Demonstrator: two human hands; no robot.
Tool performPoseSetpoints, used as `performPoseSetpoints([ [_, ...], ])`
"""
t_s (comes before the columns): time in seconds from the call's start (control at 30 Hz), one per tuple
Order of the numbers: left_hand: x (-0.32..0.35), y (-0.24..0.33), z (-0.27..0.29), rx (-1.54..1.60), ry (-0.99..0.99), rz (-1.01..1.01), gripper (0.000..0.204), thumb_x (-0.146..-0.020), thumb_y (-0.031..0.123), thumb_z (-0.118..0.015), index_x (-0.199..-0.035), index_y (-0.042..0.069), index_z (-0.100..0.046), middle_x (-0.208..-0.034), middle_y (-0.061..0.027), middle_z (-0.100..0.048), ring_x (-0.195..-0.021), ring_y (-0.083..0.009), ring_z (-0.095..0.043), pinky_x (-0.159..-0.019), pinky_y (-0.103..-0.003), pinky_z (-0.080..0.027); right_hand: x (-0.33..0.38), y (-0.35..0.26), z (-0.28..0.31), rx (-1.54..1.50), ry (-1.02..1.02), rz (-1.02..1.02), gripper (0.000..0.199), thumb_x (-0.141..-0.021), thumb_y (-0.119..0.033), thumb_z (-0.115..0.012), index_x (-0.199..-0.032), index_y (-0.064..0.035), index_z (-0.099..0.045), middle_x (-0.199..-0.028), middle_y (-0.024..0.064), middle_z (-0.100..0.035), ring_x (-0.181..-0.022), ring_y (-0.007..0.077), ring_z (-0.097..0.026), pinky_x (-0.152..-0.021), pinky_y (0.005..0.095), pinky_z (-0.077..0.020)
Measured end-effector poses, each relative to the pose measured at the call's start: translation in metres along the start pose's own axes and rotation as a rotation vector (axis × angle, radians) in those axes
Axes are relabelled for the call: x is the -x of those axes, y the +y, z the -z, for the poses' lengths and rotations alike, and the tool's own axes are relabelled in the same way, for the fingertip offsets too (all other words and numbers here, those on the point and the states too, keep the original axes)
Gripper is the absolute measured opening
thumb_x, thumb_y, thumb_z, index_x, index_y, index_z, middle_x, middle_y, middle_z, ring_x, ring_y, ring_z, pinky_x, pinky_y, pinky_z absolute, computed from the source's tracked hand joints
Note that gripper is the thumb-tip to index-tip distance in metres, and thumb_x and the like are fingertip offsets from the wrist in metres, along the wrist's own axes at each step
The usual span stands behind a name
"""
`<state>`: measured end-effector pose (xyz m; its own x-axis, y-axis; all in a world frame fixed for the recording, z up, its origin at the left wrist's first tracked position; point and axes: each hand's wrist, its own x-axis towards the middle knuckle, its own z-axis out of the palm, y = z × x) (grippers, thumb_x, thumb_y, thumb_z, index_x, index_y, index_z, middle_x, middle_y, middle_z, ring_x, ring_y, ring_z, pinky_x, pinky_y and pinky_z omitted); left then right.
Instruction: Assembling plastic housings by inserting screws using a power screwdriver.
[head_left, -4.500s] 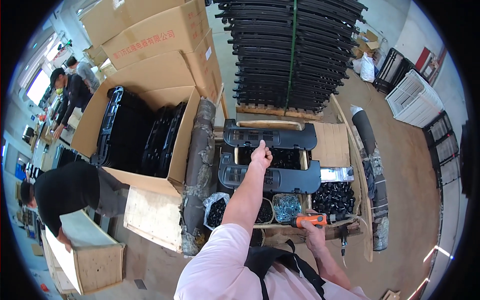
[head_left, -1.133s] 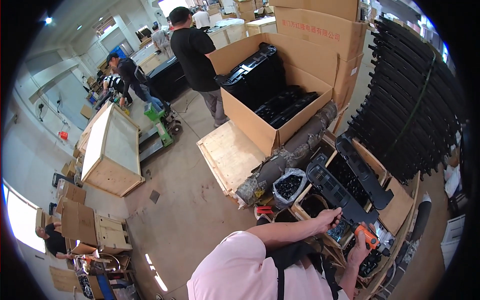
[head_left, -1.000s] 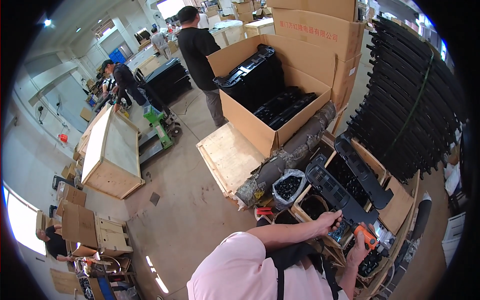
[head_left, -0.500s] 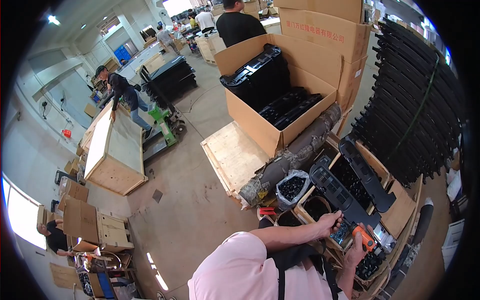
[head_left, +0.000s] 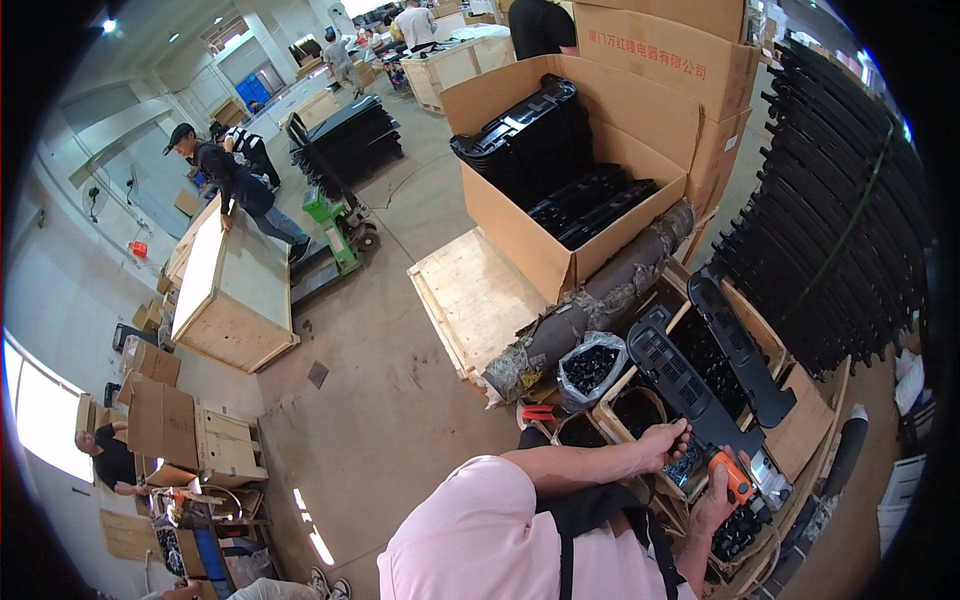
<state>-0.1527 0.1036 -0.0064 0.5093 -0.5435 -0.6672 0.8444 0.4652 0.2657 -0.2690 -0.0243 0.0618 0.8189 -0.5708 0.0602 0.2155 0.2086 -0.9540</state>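
Observation:
My left hand [head_left: 667,443] grips the near end of a long black plastic panel [head_left: 690,385] that lies across a wooden crate [head_left: 810,420]. A second black panel [head_left: 742,345] rests just beyond it. My right hand [head_left: 722,495] holds an orange power screwdriver [head_left: 737,478] close to the panel's near end, right beside my left hand. Under the panels the crate's compartments hold small dark parts.
A clear bag of black parts [head_left: 590,368] and a wrapped roll [head_left: 590,305] lie left of the crate. Behind stand an open cardboard box of black panels [head_left: 570,175], a wooden pallet [head_left: 470,300] and a tall panel stack [head_left: 850,220]. A person [head_left: 235,185] leans on a wooden crate [head_left: 225,290].
My head has swung left from the panels toward the open floor. Both hands have stayed low at the panel's near end with the screwdriver. People in the background have walked farther off.

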Motion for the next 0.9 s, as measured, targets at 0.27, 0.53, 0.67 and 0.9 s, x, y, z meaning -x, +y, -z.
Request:
performPoseSetpoints([
  [0.27, -0.005, -0.001, -0.003, -0.051, 0.008, 0.022, 0.022, -0.107, 0.035, -0.059, -0.102, 0.014, -0.065, -0.079, 0.0056, -0.059, -0.065, -0.0091, -0.054, -0.054, -0.024, -0.045, -0.001, 0.002, 0.005, 0.019, 0.009, 0.018, 0.051, -0.099, -0.011, -0.068, -0.146, -0.0046, -0.047, -0.137, 0.0214, -0.06, -0.124, 0.0266, -0.062, -0.108, 0.0368, -0.0492],
  [0.53, 0.007, 0.003, -0.005, -0.007, -0.046, 0.011, 0.02, -0.106, 0.034, -0.06, -0.105, 0.015, -0.066, -0.078, 0.0062, -0.058, -0.068, -0.0086, -0.054, -0.055, -0.023, -0.044, -0.003, -0.004, -0.002, -0.032, 0.043, -0.027, 0.053, -0.099, -0.012, -0.068, -0.146, -0.0032, -0.046, -0.137, 0.0213, -0.06, -0.127, 0.0272, -0.06, -0.112, 0.0385, -0.0478],
  [0.67, 0.011, 0.002, -0.008, -0.003, -0.095, 0.005, 0.021, -0.106, 0.037, -0.06, -0.108, 0.016, -0.067, -0.08, 0.007, -0.058, -0.069, -0.008, -0.054, -0.057, -0.023, -0.044, -0.005, -0.009, -0.002, -0.053, 0.062, -0.047, 0.054, -0.099, -0.011, -0.067, -0.148, -0.0025, -0.044, -0.139, 0.0206, -0.059, -0.127, 0.0277, -0.06, -0.111, 0.0391, -0.0475],
  [0.9, -0.002, -0.009, -0.009, -0.066, -0.174, 0.028, 0.038, -0.106, 0.049, -0.055, -0.107, 0.013, -0.067, -0.079, 0.0044, -0.054, -0.07, -0.0111, -0.049, -0.061, -0.028, -0.044, -0.011, -0.016, -0.005, -0.017, 0.126, -0.029, 0.051, -0.094, 0.0, -0.065, -0.142, 0.0029, -0.048, -0.129, 0.0211, -0.065, -0.121, 0.028, -0.063, -0.111, 0.0402, -0.0456],
])
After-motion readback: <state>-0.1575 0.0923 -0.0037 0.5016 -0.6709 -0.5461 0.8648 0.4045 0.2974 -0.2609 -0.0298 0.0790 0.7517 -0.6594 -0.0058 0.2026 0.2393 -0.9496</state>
